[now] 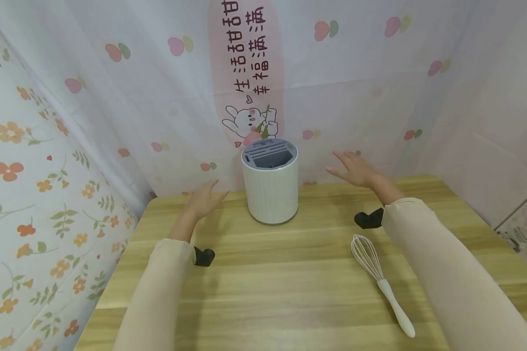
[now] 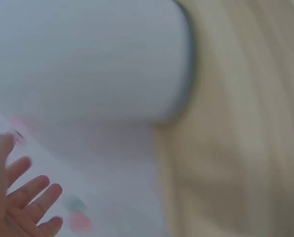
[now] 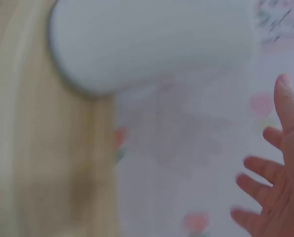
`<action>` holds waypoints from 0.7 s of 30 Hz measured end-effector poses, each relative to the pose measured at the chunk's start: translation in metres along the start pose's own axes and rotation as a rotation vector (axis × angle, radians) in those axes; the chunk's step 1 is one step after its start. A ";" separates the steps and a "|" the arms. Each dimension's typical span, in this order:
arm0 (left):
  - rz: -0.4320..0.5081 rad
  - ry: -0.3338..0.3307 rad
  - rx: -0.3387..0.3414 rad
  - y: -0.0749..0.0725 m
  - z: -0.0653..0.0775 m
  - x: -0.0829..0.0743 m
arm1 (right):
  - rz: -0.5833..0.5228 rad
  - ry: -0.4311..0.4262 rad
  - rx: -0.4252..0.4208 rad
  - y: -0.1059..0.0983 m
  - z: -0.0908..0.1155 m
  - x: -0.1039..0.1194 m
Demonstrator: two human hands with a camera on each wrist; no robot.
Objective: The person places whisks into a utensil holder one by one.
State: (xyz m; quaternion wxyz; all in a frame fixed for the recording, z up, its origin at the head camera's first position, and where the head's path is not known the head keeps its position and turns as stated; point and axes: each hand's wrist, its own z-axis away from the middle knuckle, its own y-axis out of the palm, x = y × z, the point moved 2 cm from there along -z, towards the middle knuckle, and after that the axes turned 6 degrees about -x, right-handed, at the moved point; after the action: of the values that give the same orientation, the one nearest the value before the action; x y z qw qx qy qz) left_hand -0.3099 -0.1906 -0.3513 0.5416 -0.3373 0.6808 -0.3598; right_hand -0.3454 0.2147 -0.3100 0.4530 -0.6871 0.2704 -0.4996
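Observation:
A white ribbed cylinder with a grey slotted top, which looks like a utensil holder, stands upright near the back edge of the table. To its left, my left hand is held with fingers spread, apart from the cylinder. My right hand is raised on the other side, fingers also extended and touching nothing. Both wrist views show the blurred cylinder's side close by, with a gap to the fingers. On the right of the table lies a whisk with a white handle, below my right forearm.
The wood-grain table ends at a white curtain printed with hearts, writing and a rabbit. A flower-patterned cloth hangs along the left. Black pieces show at both wrists.

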 end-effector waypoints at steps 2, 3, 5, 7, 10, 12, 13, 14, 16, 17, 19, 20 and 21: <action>0.196 0.037 -0.073 -0.005 -0.007 -0.017 | -0.117 -0.066 -0.028 -0.007 -0.010 0.016; 0.302 0.049 -0.100 -0.008 -0.011 -0.028 | -0.181 -0.087 -0.037 -0.011 -0.015 0.027; 0.480 0.073 -0.148 -0.011 -0.018 -0.048 | -0.255 -0.100 -0.044 -0.015 -0.027 0.045; 0.587 0.070 -0.154 -0.011 -0.026 -0.061 | -0.273 -0.133 -0.062 -0.015 -0.040 0.059; 0.616 0.042 -0.129 -0.007 -0.032 -0.071 | -0.290 -0.169 -0.051 -0.008 -0.053 0.072; 0.606 0.029 -0.119 -0.003 -0.034 -0.071 | -0.326 -0.185 -0.048 -0.001 -0.057 0.073; 0.606 0.034 -0.121 -0.002 -0.034 -0.070 | -0.346 -0.194 -0.054 0.002 -0.057 0.072; 0.604 0.035 -0.130 -0.001 -0.033 -0.069 | -0.370 -0.201 -0.058 0.005 -0.057 0.072; 0.608 0.047 -0.153 0.000 -0.033 -0.067 | -0.394 -0.210 -0.070 0.009 -0.056 0.071; 0.606 0.056 -0.161 0.001 -0.032 -0.066 | -0.381 -0.206 -0.076 0.009 -0.055 0.070; 0.602 0.073 -0.172 0.001 -0.031 -0.064 | -0.343 -0.209 -0.080 0.009 -0.052 0.070; 0.599 0.082 -0.175 0.001 -0.029 -0.063 | -0.321 -0.205 -0.073 0.007 -0.049 0.070; 0.596 0.094 -0.176 0.001 -0.028 -0.064 | -0.296 -0.207 -0.067 0.006 -0.046 0.071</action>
State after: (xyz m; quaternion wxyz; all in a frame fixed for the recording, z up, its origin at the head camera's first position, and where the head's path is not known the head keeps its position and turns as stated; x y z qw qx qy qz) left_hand -0.3254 -0.1327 -0.3161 0.5600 -0.1513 0.8024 -0.1402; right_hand -0.3629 0.1370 -0.2801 0.3767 -0.7820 0.1348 -0.4780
